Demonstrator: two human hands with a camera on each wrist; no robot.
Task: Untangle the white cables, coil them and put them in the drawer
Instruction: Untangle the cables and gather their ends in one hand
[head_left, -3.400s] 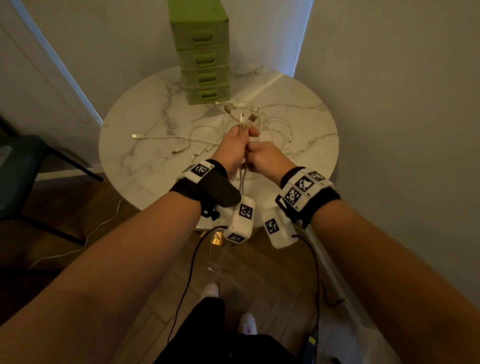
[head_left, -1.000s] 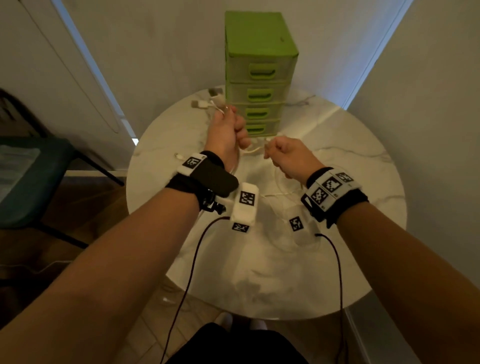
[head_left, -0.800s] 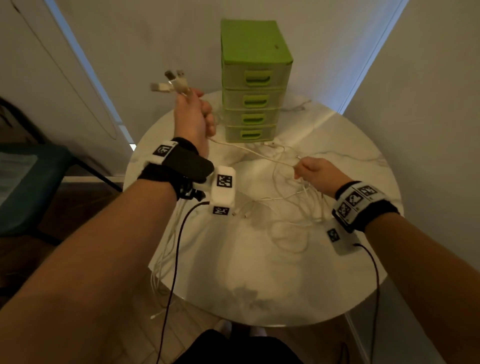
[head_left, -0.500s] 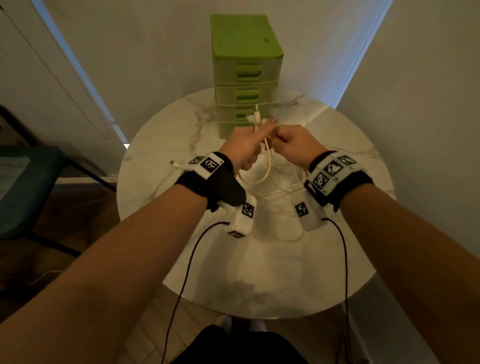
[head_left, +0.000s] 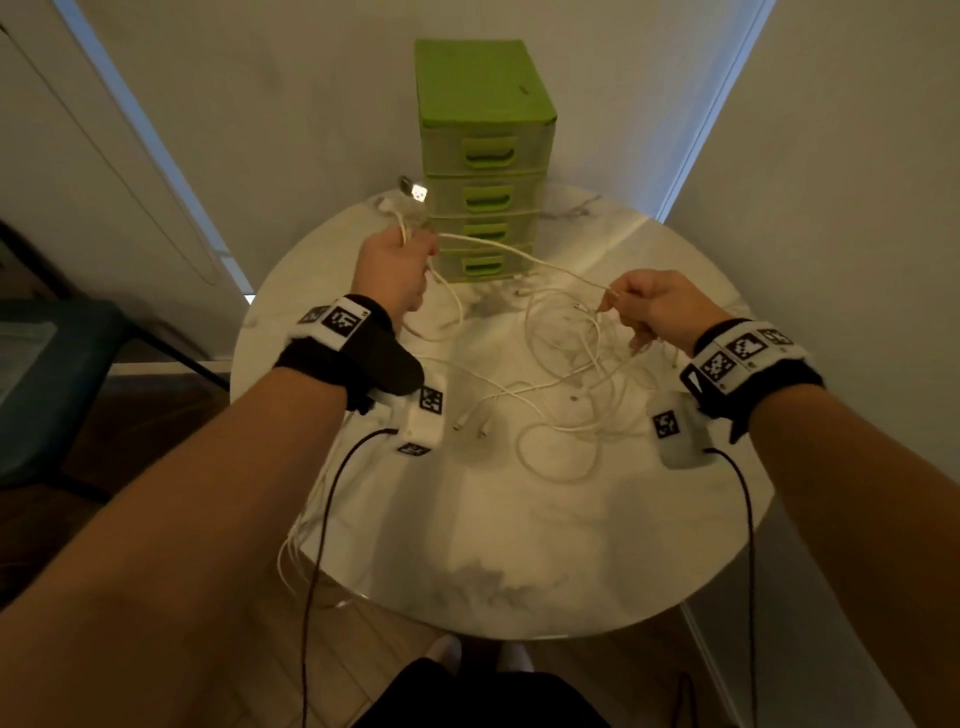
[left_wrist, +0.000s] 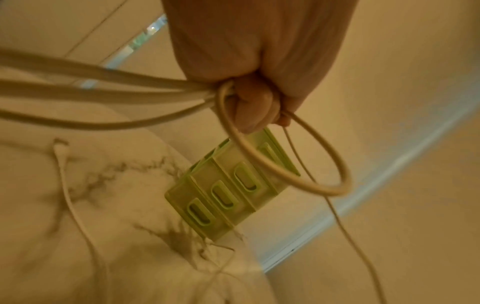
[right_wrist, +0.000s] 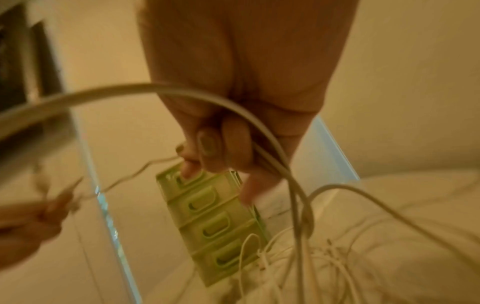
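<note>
Several tangled white cables (head_left: 563, 374) lie in loose loops on the round marble table (head_left: 519, 545). My left hand (head_left: 397, 267) grips a bunch of them above the table's far left, USB plugs (head_left: 415, 191) sticking up from the fist; in the left wrist view a loop (left_wrist: 285, 162) hangs from the curled fingers (left_wrist: 249, 111). My right hand (head_left: 644, 306) pinches one strand (head_left: 524, 254) stretched between both hands, and the right wrist view shows cable (right_wrist: 270, 144) running through its curled fingers. The green drawer unit (head_left: 485, 156) stands at the back, all drawers closed.
Walls close in behind and to the right of the table. A dark chair (head_left: 47, 374) stands at the left. Some cable loops (head_left: 291, 561) hang over the table's front-left edge towards the wooden floor. Black wrist-camera leads (head_left: 322, 519) trail from both wrists.
Half a second ago both hands were together at the table's middle; now they have drawn apart, the left up and left with the plugs, the right outward, stretching a strand between them.
</note>
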